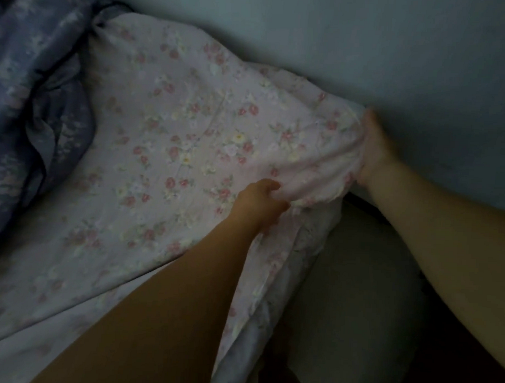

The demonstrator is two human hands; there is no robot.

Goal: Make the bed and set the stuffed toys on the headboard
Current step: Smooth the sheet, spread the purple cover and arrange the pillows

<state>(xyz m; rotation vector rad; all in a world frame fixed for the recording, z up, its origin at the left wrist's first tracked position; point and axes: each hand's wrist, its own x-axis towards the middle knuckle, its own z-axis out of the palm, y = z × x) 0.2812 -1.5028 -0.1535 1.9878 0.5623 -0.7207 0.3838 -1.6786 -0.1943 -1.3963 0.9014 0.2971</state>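
A pale pink floral sheet (173, 137) covers the mattress and fills the middle of the head view. My left hand (259, 201) grips a bunched fold of the sheet near its corner, fingers curled into the cloth. My right hand (374, 155) holds the sheet's corner edge by the wall; its fingers are blurred and partly tucked under the fabric. A crumpled blue floral duvet (34, 97) lies heaped at the left. No stuffed toys are in view.
A plain light wall (365, 52) runs along the far side of the bed, right behind my right hand. A bare pale mattress side or bed end (350, 295) shows below the sheet's corner. The room is dim.
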